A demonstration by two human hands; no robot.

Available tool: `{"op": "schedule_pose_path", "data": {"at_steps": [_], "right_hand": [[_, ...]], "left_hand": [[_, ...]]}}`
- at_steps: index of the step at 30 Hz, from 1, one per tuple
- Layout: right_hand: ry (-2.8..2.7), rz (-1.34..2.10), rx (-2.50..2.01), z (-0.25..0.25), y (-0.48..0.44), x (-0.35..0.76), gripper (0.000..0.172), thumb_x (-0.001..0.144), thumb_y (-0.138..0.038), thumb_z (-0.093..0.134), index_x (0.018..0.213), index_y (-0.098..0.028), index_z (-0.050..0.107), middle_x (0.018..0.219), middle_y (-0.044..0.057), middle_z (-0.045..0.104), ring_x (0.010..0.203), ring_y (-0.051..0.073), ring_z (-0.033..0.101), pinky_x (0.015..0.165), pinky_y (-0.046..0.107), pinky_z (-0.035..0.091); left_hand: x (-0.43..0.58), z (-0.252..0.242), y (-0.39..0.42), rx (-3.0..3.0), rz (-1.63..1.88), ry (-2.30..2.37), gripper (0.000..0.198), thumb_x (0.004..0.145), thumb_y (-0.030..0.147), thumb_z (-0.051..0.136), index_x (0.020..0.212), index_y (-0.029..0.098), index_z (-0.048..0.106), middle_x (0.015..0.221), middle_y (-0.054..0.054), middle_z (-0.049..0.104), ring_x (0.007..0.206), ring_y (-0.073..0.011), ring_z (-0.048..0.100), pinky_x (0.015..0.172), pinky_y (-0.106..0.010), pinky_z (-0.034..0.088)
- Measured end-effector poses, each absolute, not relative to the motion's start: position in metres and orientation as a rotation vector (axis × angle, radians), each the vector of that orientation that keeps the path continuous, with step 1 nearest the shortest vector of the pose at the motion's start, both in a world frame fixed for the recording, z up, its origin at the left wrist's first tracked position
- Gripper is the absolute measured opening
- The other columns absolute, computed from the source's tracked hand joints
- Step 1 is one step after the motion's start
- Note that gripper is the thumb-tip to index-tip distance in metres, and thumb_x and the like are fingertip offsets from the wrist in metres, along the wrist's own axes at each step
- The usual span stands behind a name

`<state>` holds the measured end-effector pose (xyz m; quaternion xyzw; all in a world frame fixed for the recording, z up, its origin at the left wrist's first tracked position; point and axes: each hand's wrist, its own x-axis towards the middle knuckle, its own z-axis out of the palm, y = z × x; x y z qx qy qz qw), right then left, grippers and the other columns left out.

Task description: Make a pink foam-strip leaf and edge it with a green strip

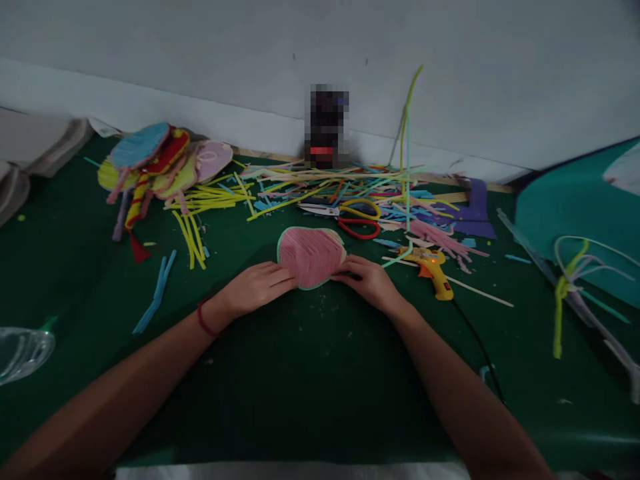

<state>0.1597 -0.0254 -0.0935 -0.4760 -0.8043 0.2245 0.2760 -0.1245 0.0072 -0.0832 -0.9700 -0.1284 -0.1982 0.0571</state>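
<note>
Between my two hands is a flat, rounded pink piece (311,259) made of pipe cleaners laid side by side, with a pale green rim. My left hand (260,285) grips its lower left edge, the thumb hidden from view. At its right edge, the fingers of my right hand (369,280) pinch the rim. Just right of that hand lies a yellow hot glue gun (436,267) with a small orange light showing. Scissors (357,219) with one yellow and one red handle rest behind the pink piece.
Finished pipe-cleaner fans (140,148) are piled at the back left. Loose pipe cleaners (320,180) cover the back of the green table (310,400). A clear plastic bottle (23,353) lies at the left edge. The glue gun's black cord (477,343) runs toward the front right.
</note>
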Motion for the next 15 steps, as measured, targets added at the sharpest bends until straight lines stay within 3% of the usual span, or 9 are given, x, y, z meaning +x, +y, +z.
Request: {"op": "schedule_pose_path", "data": {"at_steps": [15], "right_hand": [[-2.164,0.545,-1.277,-0.0946,-0.0256,0.1591,0.016,0.091,-0.033,0.058,0.097,-0.025,0.071,0.103,0.004,0.069,0.098,0.020,0.065,0.082,0.031,0.053]], "left_hand": [[-0.1249,-0.0867,0.0062,-2.958,-0.585,-0.497,0.032,0.100,0.015,0.031,0.110,0.017,0.061,0.104,-0.006,0.069,0.092,-0.0154,0.063,0.082,-0.030,0.049]]}}
